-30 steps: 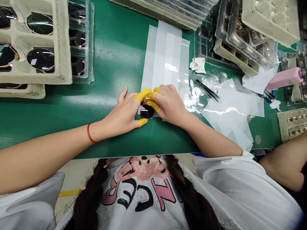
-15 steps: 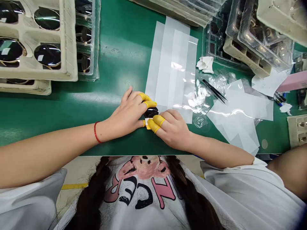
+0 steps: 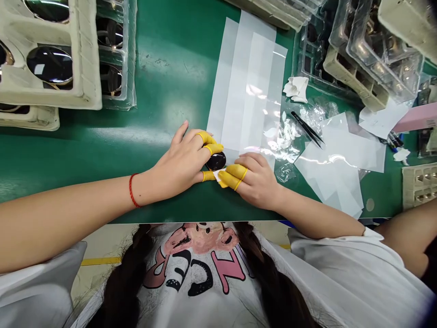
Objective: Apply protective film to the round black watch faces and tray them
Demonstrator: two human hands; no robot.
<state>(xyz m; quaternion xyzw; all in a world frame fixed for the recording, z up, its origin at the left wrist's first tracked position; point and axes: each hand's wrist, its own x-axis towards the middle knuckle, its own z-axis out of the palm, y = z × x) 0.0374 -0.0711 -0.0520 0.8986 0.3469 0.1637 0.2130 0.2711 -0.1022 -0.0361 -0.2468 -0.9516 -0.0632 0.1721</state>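
A dark, glossy oval sunglass lens [image 3: 216, 161] is held by its edges between the fingers and thumb of my left hand [image 3: 186, 159], just above the green table. Yellow finger cots cover the thumb and two fingers of that hand. At the lens's near edge, my right hand [image 3: 256, 180], also in yellow finger cots, pinches a small white cloth or paper piece [image 3: 218, 174]. The white piece lies against or very close to the lens rim and my left thumb. Whether the lens sits in a frame is hidden by my fingers.
Translucent sheets [image 3: 235, 82] lie flat beyond my hands. Black tweezers [image 3: 307, 128], clear film scraps [image 3: 288, 132] and loose white sheets [image 3: 341, 159] are to the right. Molded trays with dark lenses [image 3: 83, 59] stand at left; stacked trays [image 3: 358, 68] fill the back right.
My right hand has shifted a little to the right with the white piece, along the lens's near edge. More of the lens shows now. My left hand keeps its grip.
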